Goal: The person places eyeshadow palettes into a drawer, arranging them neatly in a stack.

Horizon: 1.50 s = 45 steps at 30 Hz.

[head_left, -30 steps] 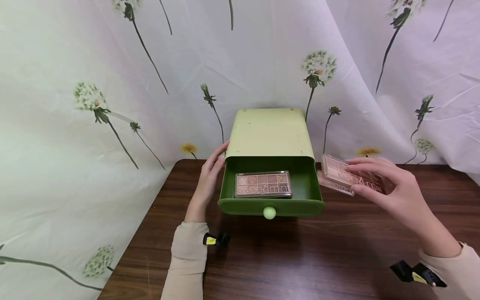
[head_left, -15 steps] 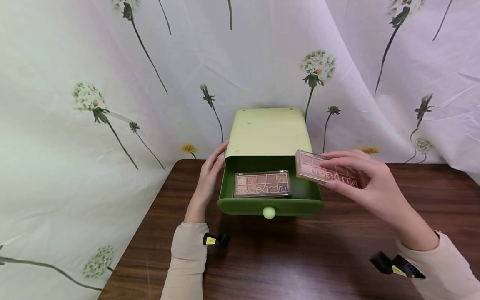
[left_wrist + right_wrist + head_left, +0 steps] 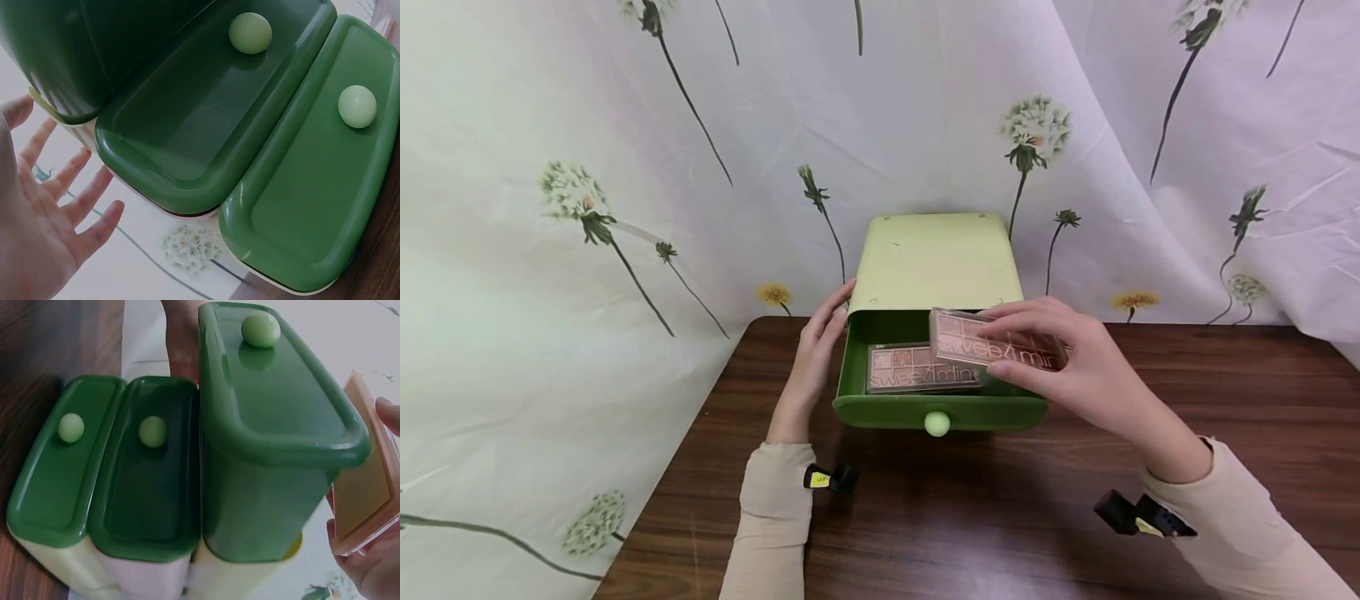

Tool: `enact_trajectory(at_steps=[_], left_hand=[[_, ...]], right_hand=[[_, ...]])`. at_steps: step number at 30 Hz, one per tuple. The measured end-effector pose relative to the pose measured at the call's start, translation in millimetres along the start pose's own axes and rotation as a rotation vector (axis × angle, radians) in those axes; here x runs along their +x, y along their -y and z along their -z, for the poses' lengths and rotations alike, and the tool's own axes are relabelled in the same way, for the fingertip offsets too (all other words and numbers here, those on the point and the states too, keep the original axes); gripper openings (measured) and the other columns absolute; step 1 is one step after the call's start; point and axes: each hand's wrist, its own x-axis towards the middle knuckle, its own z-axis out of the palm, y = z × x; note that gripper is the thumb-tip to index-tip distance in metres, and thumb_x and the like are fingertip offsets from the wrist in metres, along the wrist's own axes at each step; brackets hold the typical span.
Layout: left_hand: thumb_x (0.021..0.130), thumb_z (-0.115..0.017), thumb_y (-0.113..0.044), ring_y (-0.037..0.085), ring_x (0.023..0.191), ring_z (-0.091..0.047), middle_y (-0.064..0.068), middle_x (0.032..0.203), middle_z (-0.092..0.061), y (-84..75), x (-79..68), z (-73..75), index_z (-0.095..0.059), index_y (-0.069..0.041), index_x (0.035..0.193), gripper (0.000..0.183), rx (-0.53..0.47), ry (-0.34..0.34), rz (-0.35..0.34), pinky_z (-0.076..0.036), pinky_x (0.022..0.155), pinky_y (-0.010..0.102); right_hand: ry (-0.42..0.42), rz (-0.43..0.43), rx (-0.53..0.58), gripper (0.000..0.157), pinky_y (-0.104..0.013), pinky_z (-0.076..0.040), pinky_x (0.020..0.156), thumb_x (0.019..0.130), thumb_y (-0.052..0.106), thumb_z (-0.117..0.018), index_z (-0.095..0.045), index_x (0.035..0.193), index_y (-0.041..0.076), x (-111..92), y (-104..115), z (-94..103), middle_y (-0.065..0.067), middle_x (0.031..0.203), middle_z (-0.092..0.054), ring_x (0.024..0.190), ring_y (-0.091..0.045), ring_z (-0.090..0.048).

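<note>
A pale yellow-green drawer cabinet (image 3: 936, 262) stands on the table with its green top drawer (image 3: 880, 412) pulled out. Inside that drawer lies an eyeshadow palette (image 3: 898, 372) with a clear lid, lettered "sweet mint". My right hand (image 3: 1078, 371) pinches a second, similar eyeshadow palette (image 3: 962, 340) between thumb and fingers, tilted above the drawer and partly covering the first one in the head view. My left hand (image 3: 811, 367) rests against the cabinet's left side; its fingers (image 3: 72, 169) look straight and spread in the left wrist view.
Two lower drawers, a middle one (image 3: 147, 487) and a bottom one (image 3: 59, 481), are closed, each with a round light green knob. The cabinet stands on a dark wooden table (image 3: 925, 517) before a dandelion-printed cloth (image 3: 925, 125).
My right hand has carried its palette leftward, from beside the cabinet's right side to above the open drawer. The left hand and the palette in the drawer have stayed put.
</note>
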Motion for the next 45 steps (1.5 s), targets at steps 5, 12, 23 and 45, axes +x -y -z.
enact_trajectory(at_steps=[5, 12, 23, 45], left_hand=[[0.107, -0.043, -0.027, 0.017, 0.135, -0.04, 0.001, 0.151, -0.042, 0.4, 0.1, 0.2, -0.045, -0.016, 0.151, 0.045, -0.001, 0.002, -0.003, -0.037, 0.102, 0.039], [0.107, -0.042, -0.025, 0.018, 0.136, -0.04, 0.002, 0.152, -0.042, 0.7, 0.0, 0.2, -0.045, -0.014, 0.15, 0.045, 0.003, -0.005, -0.01, -0.037, 0.102, 0.039], [0.107, -0.042, -0.026, 0.016, 0.131, -0.043, 0.0, 0.15, -0.044, 1.1, 0.7, -0.4, -0.046, -0.016, 0.15, 0.044, 0.01, -0.005, -0.008, -0.037, 0.101, 0.04], [0.107, -0.042, -0.025, 0.015, 0.133, -0.041, 0.001, 0.151, -0.043, -0.1, 0.5, -1.2, -0.045, -0.015, 0.15, 0.045, 0.0, -0.003, -0.013, -0.037, 0.101, 0.039]], right_hand=[[0.06, -0.011, 0.009, 0.036, -0.023, -0.044, 0.082, 0.084, 0.009, -0.08, -0.073, 0.117, 0.021, 7.3, 0.8, -8.9, 0.007, 0.124, -0.064, 0.109, -0.011, -0.055], [0.131, -0.09, 0.071, 0.031, -0.028, -0.047, 0.089, 0.085, 0.017, -0.08, -0.074, 0.115, 0.022, 15.6, 1.5, -20.9, 0.004, 0.126, -0.064, 0.113, -0.01, -0.056], [0.262, -0.141, 0.071, 0.031, -0.032, -0.047, 0.088, 0.085, 0.03, -0.08, -0.073, 0.115, 0.025, 32.2, -2.9, -34.5, 0.012, 0.118, -0.065, 0.103, -0.009, -0.059], [0.441, -0.098, -0.094, 0.035, -0.035, -0.049, 0.09, 0.082, 0.025, -0.083, -0.072, 0.115, 0.019, 51.8, -8.0, -41.4, 0.009, 0.113, -0.068, 0.106, -0.01, -0.062]])
